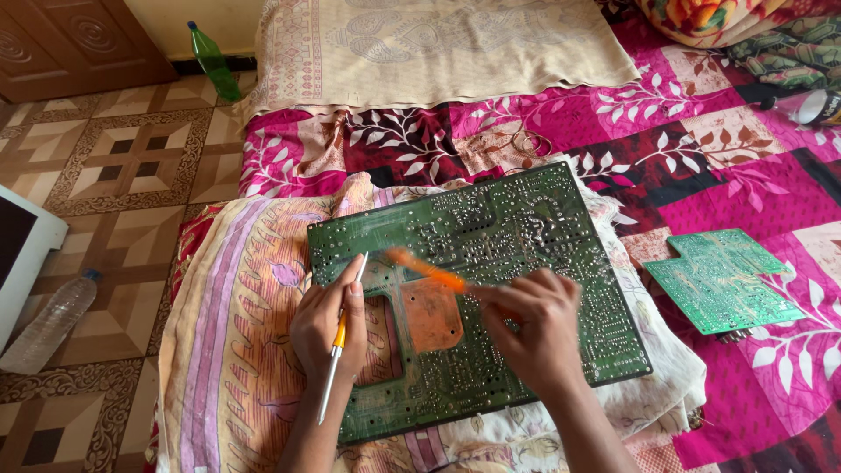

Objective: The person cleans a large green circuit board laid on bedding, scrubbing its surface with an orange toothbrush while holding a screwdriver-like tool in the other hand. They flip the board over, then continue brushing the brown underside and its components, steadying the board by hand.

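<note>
- Large green circuit board, our landmark: lies solder side up, slightly tilted, on a folded striped cloth; we judge the cloth pads it and keeps it off the bedding.
- Left hand, at board's left edge: fingers curled shut round a thin tool w/ yellow grip and metal shaft, tip resting on the board near its cut-out; hand seems to steady the board too.
- Right hand, over board's lower-right centre: closed on an orange-handled tool, blurred, so exact kind unclear; working end points toward board's middle, just above an orange patch.
- Smaller green board: right of the large board, well apart, flat on the pink floral bedspread.
- Beige printed cloth: beyond the board's far edge.
- Loose rubber bands: just past the far edge, on the bedspread.
- Patterned tile floor: left of the board, below bed level.
- Clear plastic bottle: lying on floor, far left; white appliance corner beside it.
- Green bottle: far left corner, leaning near a wooden door.
</note>
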